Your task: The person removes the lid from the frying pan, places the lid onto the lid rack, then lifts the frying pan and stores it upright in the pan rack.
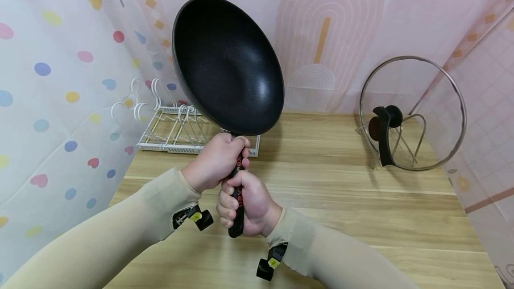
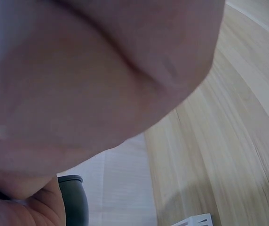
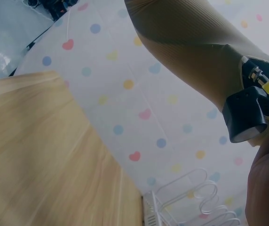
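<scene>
A black wok (image 1: 229,66) is held up over the table in the head view, tilted so its dark inside faces me. My left hand (image 1: 217,159) grips the upper part of its black handle (image 1: 238,217), close to the pan. Lower down, my right hand (image 1: 250,202) has its fingers curled round the same handle. In the left wrist view the left hand (image 2: 87,94) fills much of the picture, with a dark piece of the wok (image 2: 74,200) at the bottom. The right wrist view mostly shows the other sleeve (image 3: 195,52), not the grip.
Behind the wok at the left stands a white wire rack (image 1: 168,135). At the right, a glass lid (image 1: 462,101) with a black knob leans upright in a metal stand (image 1: 421,124). Patterned curtains (image 1: 72,79) border the wooden table (image 1: 341,204).
</scene>
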The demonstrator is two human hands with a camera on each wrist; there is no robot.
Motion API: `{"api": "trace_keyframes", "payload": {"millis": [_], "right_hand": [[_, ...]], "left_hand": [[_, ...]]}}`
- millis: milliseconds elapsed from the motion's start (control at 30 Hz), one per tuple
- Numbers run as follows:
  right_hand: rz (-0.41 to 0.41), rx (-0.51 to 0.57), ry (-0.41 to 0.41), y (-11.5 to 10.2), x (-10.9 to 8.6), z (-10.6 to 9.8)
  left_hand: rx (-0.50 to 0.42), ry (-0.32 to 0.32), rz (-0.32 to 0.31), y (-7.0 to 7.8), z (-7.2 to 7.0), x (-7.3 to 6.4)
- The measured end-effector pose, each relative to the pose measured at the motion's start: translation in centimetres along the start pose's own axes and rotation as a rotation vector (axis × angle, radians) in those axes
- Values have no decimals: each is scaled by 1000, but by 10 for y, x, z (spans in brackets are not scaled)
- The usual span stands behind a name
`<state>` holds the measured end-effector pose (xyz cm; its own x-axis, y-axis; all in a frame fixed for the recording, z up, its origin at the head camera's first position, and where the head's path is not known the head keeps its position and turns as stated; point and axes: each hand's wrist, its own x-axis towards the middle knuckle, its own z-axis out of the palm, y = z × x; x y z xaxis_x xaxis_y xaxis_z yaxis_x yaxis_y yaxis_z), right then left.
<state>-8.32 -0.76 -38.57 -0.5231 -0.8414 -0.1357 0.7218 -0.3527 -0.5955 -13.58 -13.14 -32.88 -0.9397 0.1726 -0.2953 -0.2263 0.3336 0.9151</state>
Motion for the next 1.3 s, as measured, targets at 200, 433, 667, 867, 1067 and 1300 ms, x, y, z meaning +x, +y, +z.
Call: {"api": "trace_keyframes", "payload": {"millis": [200, 433, 667, 867, 1067, 1300], "right_hand": [[10, -3, -9, 0, 2, 2], [14, -6, -8, -1, 5, 4], [2, -7, -28, 0, 9, 5], [-7, -11, -36, 0, 12, 6], [2, -11, -33, 1, 13, 8], [9, -12, -40, 1, 16, 9]], "left_hand": [[42, 23, 10, 1, -2, -2], [63, 44, 28, 2, -5, -4], [76, 48, 26, 2, -10, -5], [76, 46, 11, 3, -12, -6], [58, 42, 20, 3, -14, -7], [42, 39, 26, 2, -16, -9]]}}
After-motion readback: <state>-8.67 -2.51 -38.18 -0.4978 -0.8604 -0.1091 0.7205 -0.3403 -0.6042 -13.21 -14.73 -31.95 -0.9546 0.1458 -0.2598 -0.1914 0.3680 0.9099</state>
